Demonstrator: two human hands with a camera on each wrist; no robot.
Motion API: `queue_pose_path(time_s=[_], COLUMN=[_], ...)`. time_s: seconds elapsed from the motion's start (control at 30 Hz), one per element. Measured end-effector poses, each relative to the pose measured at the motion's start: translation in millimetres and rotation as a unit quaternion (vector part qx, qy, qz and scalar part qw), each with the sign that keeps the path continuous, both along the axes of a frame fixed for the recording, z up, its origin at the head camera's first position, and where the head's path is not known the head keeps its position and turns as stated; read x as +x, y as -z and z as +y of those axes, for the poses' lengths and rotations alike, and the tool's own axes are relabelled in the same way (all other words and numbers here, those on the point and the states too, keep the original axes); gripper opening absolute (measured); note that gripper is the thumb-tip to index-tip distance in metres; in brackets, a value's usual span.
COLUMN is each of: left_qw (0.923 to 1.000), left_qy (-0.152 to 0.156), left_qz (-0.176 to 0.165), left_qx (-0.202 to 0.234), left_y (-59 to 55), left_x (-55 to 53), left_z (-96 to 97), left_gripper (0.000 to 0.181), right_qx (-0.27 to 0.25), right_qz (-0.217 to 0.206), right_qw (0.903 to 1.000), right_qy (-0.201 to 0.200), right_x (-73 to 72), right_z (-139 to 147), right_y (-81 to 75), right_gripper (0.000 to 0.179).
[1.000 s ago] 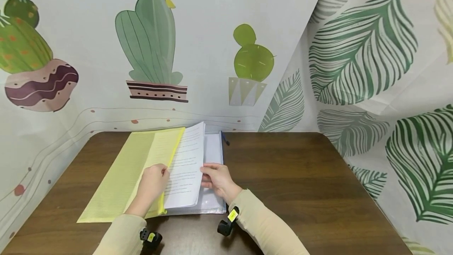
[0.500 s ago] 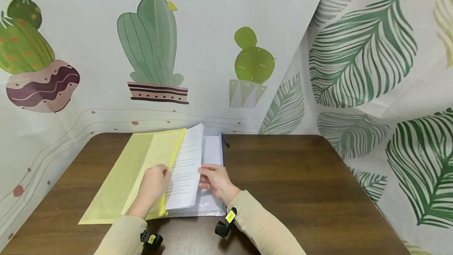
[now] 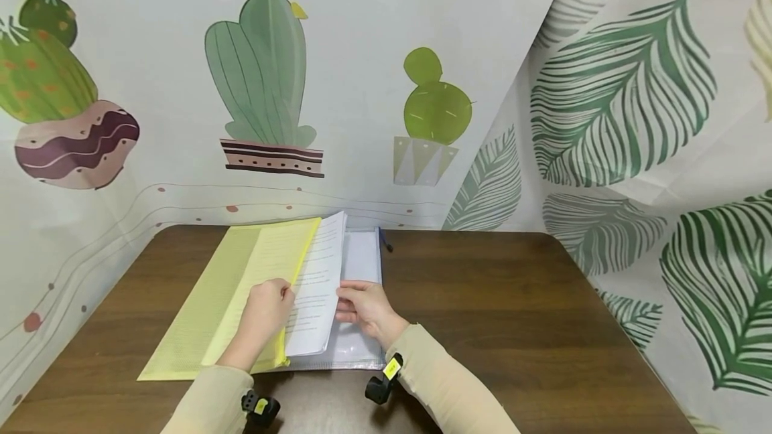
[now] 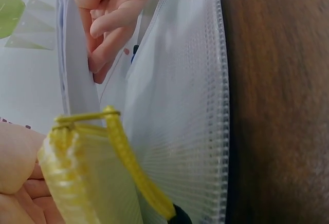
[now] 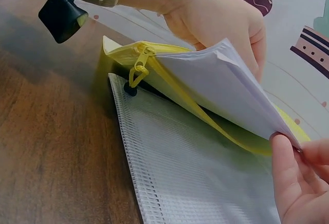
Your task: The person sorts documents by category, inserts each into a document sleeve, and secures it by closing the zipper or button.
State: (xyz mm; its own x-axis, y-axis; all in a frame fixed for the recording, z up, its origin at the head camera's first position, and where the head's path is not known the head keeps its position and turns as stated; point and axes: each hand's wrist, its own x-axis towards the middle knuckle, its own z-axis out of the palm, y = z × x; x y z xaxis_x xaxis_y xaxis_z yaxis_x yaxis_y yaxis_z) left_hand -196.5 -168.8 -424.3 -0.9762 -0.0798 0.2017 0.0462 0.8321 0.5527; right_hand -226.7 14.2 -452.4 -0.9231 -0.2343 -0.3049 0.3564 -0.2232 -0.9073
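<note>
A yellow mesh zip folder lies at the left of the table, its right side parted along the zipper. My left hand grips the upper edge of that opening, fingers curled. A stack of printed papers sits partly inside the yellow folder, its right part sticking out. My right hand pinches the stack's outer edge between thumb and fingers, as the right wrist view also shows. The yellow zipper pull hangs at the near corner. The papers' left part shows faintly through the yellow mesh.
Beneath the papers and the yellow folder lies a clear mesh zip folder with a blue edge and a dark zipper pull. The brown wooden table extends to the right. A printed wall covering rises behind it.
The papers have slid a little left, farther into the yellow folder, with my right hand following. My left hand keeps its grip on the folder's edge. The head view has shifted slightly.
</note>
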Motion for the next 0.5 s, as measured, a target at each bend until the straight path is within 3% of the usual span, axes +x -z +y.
queue_pose_path(time_s=[0.27, 0.5], left_qw=[0.9999, 0.9997], left_qy=[0.003, 0.003], left_qz=[0.014, 0.022], left_qx=[0.004, 0.001], left_y=[0.5, 0.3], left_x=[-0.1, 0.5], left_z=[1.0, 1.8], left_gripper=[0.016, 0.016], right_qx=[0.006, 0.021], right_qz=[0.01, 0.022], right_qw=[0.9999, 0.9996], right_qy=[-0.011, 0.002], right_x=[-0.8, -0.5], right_z=[-4.3, -9.5], right_y=[1.2, 4.4], right_gripper=[0.035, 0.033])
